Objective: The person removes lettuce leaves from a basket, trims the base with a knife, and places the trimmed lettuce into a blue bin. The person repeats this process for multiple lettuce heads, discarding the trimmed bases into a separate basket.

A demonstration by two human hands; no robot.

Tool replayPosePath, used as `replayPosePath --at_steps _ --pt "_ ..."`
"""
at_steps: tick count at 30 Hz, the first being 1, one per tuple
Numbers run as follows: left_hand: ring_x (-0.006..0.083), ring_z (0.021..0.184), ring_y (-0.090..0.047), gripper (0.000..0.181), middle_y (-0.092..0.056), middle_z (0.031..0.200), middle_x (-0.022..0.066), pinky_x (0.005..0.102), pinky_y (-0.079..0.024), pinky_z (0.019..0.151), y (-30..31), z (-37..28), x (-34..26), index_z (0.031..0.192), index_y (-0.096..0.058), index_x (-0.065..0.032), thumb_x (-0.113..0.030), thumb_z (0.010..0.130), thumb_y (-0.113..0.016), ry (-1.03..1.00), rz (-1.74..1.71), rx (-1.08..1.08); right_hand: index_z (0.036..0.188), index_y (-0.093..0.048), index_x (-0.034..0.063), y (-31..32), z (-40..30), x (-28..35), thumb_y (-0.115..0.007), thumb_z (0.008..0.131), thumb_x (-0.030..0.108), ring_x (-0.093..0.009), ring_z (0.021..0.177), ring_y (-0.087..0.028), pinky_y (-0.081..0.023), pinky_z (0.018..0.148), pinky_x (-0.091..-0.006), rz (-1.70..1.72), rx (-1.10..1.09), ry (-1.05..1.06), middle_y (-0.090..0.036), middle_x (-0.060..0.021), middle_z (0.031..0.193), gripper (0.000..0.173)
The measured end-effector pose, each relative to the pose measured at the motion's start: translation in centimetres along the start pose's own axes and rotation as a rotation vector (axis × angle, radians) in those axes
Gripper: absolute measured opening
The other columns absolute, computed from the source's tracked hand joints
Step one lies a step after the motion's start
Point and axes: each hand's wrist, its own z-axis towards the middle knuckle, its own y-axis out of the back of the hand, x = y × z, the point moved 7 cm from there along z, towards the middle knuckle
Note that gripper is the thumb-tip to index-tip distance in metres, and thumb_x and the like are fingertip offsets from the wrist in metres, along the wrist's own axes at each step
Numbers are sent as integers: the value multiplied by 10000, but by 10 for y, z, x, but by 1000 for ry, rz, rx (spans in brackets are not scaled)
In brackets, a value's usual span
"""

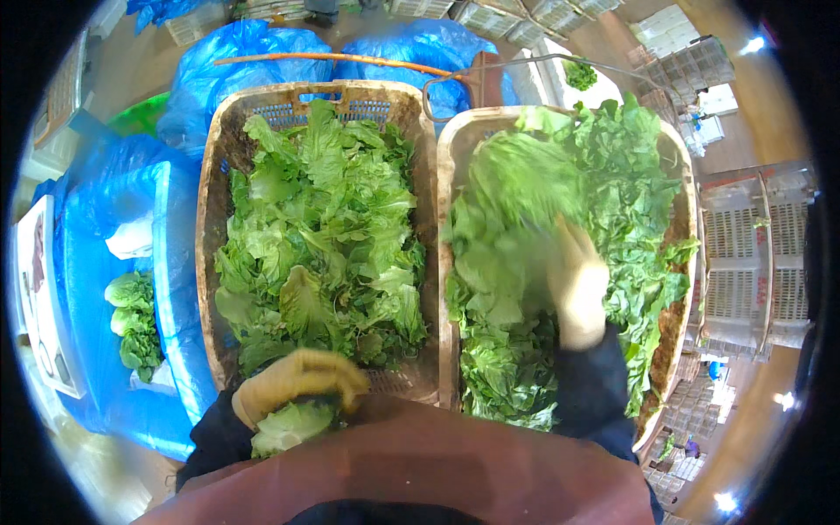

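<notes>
My left hand [302,382], in a yellowish glove, curls over a head of leafy lettuce [294,425] close against my dark red apron [420,453]. My right hand [581,289], gloved and blurred by motion, reaches over the right-hand plastic crate [446,275]. Its fingertips meet a blurred light-green lettuce head [525,174] there; whether they grip it cannot be told. More lettuce heads [630,197] fill this crate, packed along its right side and near end. Loose lettuce leaves [328,216] pile up in the left-hand crate [211,262], just beyond my left hand.
At left stands a container lined with blue plastic [98,216], with several lettuces [134,321] inside. Blue plastic bags [243,65] lie behind the crates, crossed by an orange pole [341,60]. A bent metal rod [430,98] touches the right crate's far rim. Stacked crates [755,249] stand at right.
</notes>
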Motion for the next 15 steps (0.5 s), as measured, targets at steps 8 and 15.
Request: replayPosePath --at_steps 8,15 --pt "254 1234 -569 664 -545 1406 162 369 -495 1023 39 66 -30 1513 -376 -56 -324 973 -654 -686 -197 -157 1303 -634 48 104 -68 102 -905 680 194 -344 977 -714 -586 811 -401 468 155 115 -674 -212 1230 695" --pt "234 1241 -563 656 -543 1405 118 402 -483 1045 46 1 -17 1516 -373 -60 -359 989 -625 -603 -502 -364 1121 -676 23 53 -19 145 -793 716 28 -190 861 -703 -556 760 -279 717 115 -101 -720 -116 1053 422"
